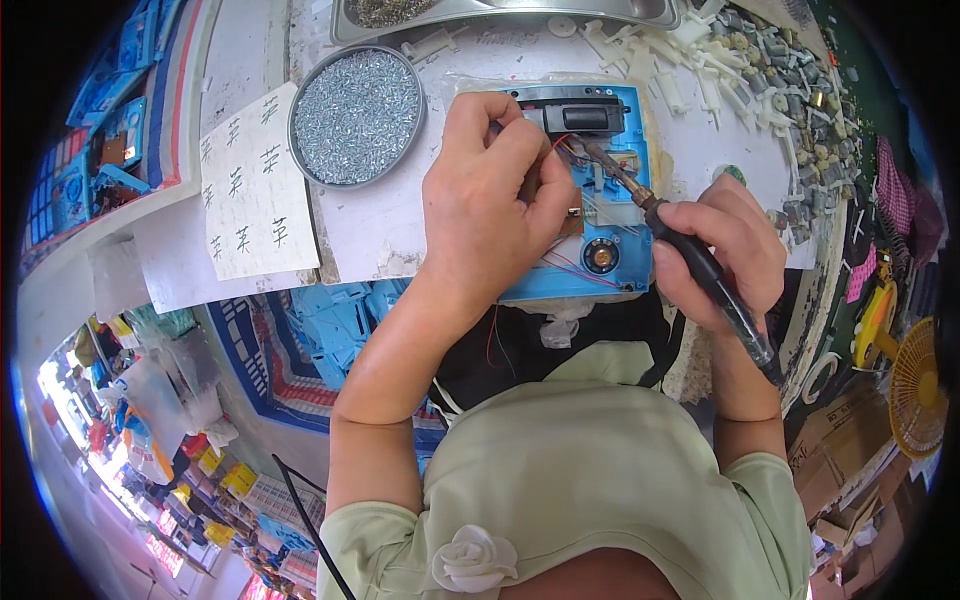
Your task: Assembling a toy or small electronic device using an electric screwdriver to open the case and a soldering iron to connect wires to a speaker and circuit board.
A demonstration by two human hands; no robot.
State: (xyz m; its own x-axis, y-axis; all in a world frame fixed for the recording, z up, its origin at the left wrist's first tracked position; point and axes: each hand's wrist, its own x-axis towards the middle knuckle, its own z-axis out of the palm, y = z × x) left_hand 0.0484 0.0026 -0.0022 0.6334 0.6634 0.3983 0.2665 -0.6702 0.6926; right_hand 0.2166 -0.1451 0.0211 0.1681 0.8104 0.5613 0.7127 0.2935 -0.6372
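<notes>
My right hand (725, 250) is closed around the black handle of a soldering iron (703, 265). The iron's metal tip points up and left into a blue plastic housing (625, 275), beside a black battery-box-like module (590, 118). Over the housing's left side bends my left hand (495, 190), fingers pinched close to the iron's tip. A thin red wire (562, 140) shows at those fingertips; what they grip is hidden. Lower in the housing sit a round speaker (601, 255), a brown circuit board (572, 222) and thin red and white wires.
A round tray of small silver screws (357, 117) stands left of the housing, by a handwritten paper sheet (255, 190). A metal tray (500, 14) lies at the back. Small motors (790, 90) and white plastic parts (690, 60) crowd the right. Below left, a crate holds blue housings (325, 325).
</notes>
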